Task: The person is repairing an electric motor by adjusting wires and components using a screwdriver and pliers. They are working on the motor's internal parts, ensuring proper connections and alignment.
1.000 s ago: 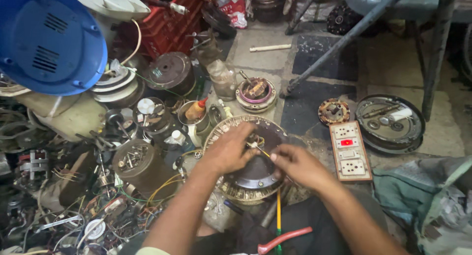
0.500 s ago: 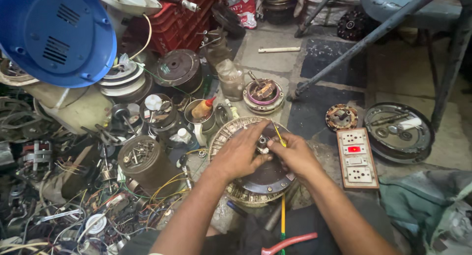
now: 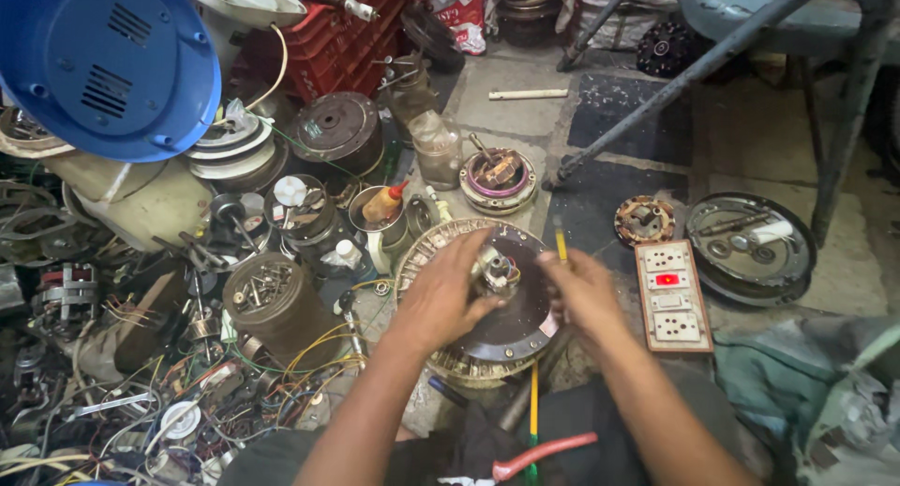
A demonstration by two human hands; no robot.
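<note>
The blue round housing [image 3: 98,64] fills the upper left corner, above a heap of motor parts and tangled wires [image 3: 187,392]. A red crate [image 3: 342,22] stands behind it, and a metal stool frame [image 3: 806,36] occupies the upper right.

The fan motor [image 3: 487,331], a round unit with a dark cover plate and a ring of copper windings at its rim, lies flat on the floor at centre, directly in front of the person. A dark round cover [image 3: 750,247] holding loose parts lies well apart to the right. A switch-and-socket board [image 3: 673,297] with a lit red indicator lies between that cover and the motor.

The left hand [image 3: 445,294] rests on the motor's cover plate, fingers curled around the small central hub [image 3: 495,269] and its wires. The right hand [image 3: 581,294] lies at the motor's right edge, closed around a thin yellow-handled tool [image 3: 560,245] that points upward.

A metal tin of screws [image 3: 272,303] stands left of the motor. A small orange-capped bottle [image 3: 386,205] sits just beyond.
</note>
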